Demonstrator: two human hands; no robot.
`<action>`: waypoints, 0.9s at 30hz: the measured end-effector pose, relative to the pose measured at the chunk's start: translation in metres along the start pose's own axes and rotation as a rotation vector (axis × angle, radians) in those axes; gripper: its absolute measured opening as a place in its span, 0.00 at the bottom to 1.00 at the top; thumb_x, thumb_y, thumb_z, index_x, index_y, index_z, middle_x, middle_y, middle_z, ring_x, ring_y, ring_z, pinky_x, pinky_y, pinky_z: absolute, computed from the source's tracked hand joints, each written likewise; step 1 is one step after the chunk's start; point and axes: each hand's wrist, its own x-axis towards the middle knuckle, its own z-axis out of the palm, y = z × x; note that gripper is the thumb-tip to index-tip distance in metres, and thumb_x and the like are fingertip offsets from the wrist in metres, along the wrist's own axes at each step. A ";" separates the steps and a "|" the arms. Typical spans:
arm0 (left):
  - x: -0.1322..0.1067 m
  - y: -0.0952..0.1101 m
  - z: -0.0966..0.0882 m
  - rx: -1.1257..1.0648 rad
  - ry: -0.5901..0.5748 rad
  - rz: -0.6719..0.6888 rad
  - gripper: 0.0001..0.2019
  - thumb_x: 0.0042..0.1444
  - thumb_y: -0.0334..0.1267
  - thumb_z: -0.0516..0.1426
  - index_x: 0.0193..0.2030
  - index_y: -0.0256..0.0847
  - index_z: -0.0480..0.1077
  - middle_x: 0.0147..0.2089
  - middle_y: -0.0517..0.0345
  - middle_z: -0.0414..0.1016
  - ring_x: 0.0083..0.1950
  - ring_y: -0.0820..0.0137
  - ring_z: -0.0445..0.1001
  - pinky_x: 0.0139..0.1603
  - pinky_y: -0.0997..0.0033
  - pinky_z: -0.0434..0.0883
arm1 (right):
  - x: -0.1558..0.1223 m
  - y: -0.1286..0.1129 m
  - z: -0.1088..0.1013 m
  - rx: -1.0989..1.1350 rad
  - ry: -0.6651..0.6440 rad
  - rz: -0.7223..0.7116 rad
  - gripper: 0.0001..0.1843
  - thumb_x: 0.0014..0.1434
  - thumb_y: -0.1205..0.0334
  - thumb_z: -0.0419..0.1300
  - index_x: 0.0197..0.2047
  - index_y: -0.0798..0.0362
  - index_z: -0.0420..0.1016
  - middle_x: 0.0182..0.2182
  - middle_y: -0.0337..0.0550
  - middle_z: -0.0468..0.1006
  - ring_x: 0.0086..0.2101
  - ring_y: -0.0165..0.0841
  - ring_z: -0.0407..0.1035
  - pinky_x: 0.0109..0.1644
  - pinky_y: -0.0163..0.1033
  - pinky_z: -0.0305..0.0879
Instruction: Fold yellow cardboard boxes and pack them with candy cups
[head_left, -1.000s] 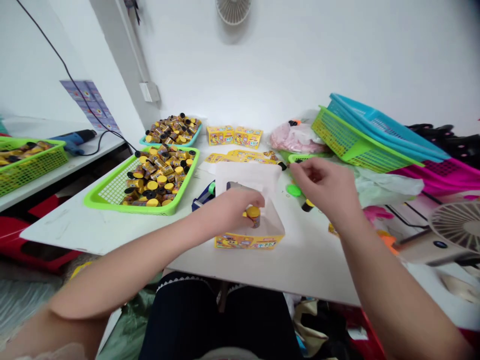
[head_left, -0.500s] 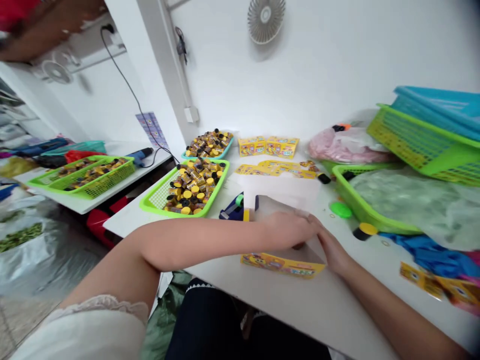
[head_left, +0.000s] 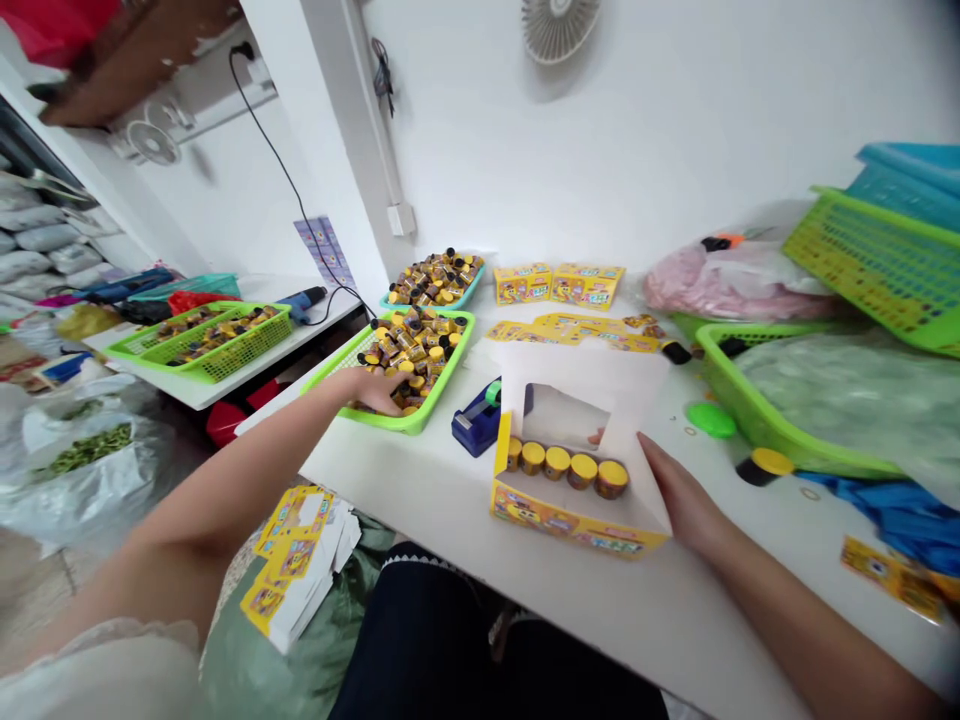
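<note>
Five yellow-capped jars point(head_left: 556, 462) inside one box point(head_left: 571, 524)

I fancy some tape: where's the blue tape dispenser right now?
In the head view, the blue tape dispenser sits on the white table, between the green basket of containers on its left and the open yellow box.

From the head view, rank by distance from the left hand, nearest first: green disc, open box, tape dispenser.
1. Tape dispenser, right of the left hand.
2. Open box, right of the dispenser.
3. Green disc, right of the box.
</note>
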 end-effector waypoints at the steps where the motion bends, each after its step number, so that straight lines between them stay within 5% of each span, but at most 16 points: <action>1: 0.006 -0.001 0.004 -0.016 -0.023 0.000 0.49 0.38 0.54 0.62 0.69 0.47 0.53 0.61 0.34 0.64 0.33 0.59 0.77 0.33 0.63 0.72 | 0.001 0.002 -0.002 0.014 -0.004 0.013 0.20 0.56 0.41 0.60 0.46 0.42 0.78 0.51 0.37 0.80 0.57 0.43 0.69 0.64 0.48 0.64; 9: 0.016 -0.008 0.024 -0.136 -0.066 0.087 0.39 0.41 0.43 0.58 0.64 0.45 0.57 0.39 0.55 0.76 0.33 0.63 0.74 0.31 0.70 0.69 | 0.000 0.009 -0.012 -0.009 -0.082 0.017 0.20 0.58 0.40 0.58 0.47 0.42 0.79 0.54 0.36 0.78 0.59 0.40 0.67 0.66 0.44 0.61; 19: 0.018 -0.010 0.026 -0.176 0.003 0.113 0.41 0.36 0.39 0.56 0.64 0.41 0.63 0.33 0.53 0.79 0.32 0.59 0.76 0.35 0.65 0.70 | -0.003 0.001 -0.008 -0.021 -0.082 -0.028 0.21 0.59 0.42 0.59 0.49 0.46 0.77 0.54 0.40 0.78 0.57 0.40 0.69 0.60 0.45 0.67; 24: 0.013 -0.013 0.024 -0.182 0.095 0.105 0.30 0.34 0.39 0.59 0.50 0.46 0.76 0.42 0.55 0.80 0.43 0.58 0.76 0.46 0.66 0.69 | -0.004 0.000 -0.011 -0.034 -0.079 -0.020 0.19 0.58 0.43 0.60 0.47 0.46 0.77 0.52 0.40 0.79 0.54 0.40 0.72 0.58 0.44 0.69; 27: 0.008 -0.011 0.026 -0.229 0.182 0.092 0.23 0.35 0.40 0.59 0.43 0.46 0.79 0.37 0.58 0.79 0.42 0.59 0.75 0.46 0.67 0.68 | -0.005 0.001 -0.011 -0.059 -0.074 -0.025 0.19 0.59 0.43 0.60 0.48 0.44 0.76 0.50 0.39 0.80 0.52 0.39 0.73 0.57 0.43 0.70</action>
